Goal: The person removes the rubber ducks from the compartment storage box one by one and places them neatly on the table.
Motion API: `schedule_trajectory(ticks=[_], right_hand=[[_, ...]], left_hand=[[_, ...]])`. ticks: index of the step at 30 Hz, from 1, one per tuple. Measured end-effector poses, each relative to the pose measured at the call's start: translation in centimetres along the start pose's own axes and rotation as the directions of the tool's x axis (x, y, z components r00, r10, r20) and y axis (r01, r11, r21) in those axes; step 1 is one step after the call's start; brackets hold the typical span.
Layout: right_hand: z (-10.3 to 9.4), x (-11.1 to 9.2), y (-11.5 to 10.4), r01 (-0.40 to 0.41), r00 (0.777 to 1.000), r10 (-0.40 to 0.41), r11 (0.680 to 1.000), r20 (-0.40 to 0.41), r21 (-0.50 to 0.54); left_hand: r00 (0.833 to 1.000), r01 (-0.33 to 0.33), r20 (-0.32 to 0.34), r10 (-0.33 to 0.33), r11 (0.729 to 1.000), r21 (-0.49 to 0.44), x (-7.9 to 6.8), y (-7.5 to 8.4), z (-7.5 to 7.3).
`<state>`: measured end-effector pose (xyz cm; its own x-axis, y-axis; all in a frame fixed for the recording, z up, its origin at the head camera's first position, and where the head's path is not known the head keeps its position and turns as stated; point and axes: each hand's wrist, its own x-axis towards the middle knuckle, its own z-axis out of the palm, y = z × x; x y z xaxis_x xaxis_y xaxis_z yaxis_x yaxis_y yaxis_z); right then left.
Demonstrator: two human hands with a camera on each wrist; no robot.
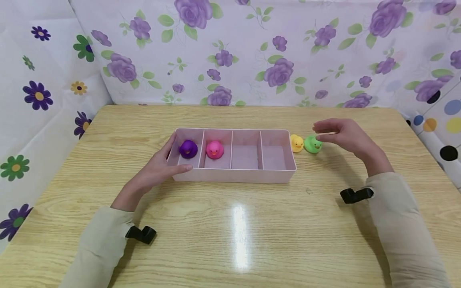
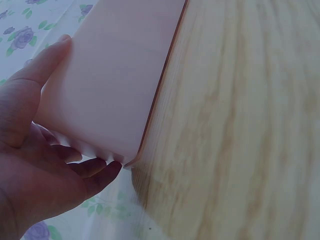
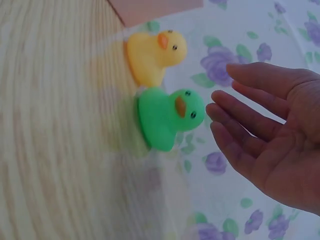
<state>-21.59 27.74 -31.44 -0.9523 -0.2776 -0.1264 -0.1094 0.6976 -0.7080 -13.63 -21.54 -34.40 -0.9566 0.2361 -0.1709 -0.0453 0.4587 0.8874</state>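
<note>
My left hand (image 1: 157,167) grips the left end of a pale pink divided box (image 1: 234,176), thumb at the front wall and fingers along the end wall. In the left wrist view, those fingers (image 2: 102,172) bend against the box's end. A purple rubber duck (image 1: 188,149) sits in the leftmost compartment, a pink rubber duck (image 1: 215,150) in the one beside it. Right of the box stand a yellow rubber duck (image 1: 297,143) and a green rubber duck (image 1: 313,144). My right hand (image 1: 347,137) hovers by the green duck, fingers extended, holding nothing.
The box and ducks stand on a wood-grain table (image 1: 201,228). A flower-printed sheet (image 1: 248,52) hangs behind it, with more patterned sheets at both sides. Each sleeve carries a black wrist camera mount (image 1: 141,235). Light glares off the table's front middle.
</note>
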Motion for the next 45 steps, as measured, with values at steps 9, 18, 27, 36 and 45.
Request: schedule_trajectory(ticks=[9, 18, 27, 36, 45], right_hand=[[1.0, -0.5, -3.4, 0.07, 0.997, -0.07, 0.998, -0.028, -0.008], [2.8, -0.3, -6.0, 0.123, 0.992, -0.123, 0.992, -0.024, 0.009], [4.4, 0.4, -8.1, 0.194, 0.981, -0.194, 0.98, -0.016, 0.05], [6.2, 2.3, -10.9, 0.236, 0.971, -0.237, 0.969, 0.014, 0.079], [8.2, 4.4, -13.0, 0.271, 0.96, -0.274, 0.96, 0.052, 0.068]], left_hand=[[1.0, -0.004, 0.0, 0.004, 1.0, 0.0, -0.1, -0.2, 0.0], [1.0, -0.002, 0.0, 0.002, 1.0, 0.005, -0.1, -0.3, 0.1], [1.0, 0.002, -0.005, -0.002, 1.0, 0.013, -0.1, -0.5, 0.1], [1.0, 0.002, -0.012, -0.002, 1.0, 0.022, -0.1, -0.5, -0.1], [1.0, -0.012, -0.012, 0.012, 1.0, 0.021, 0.2, -0.2, -0.1]])
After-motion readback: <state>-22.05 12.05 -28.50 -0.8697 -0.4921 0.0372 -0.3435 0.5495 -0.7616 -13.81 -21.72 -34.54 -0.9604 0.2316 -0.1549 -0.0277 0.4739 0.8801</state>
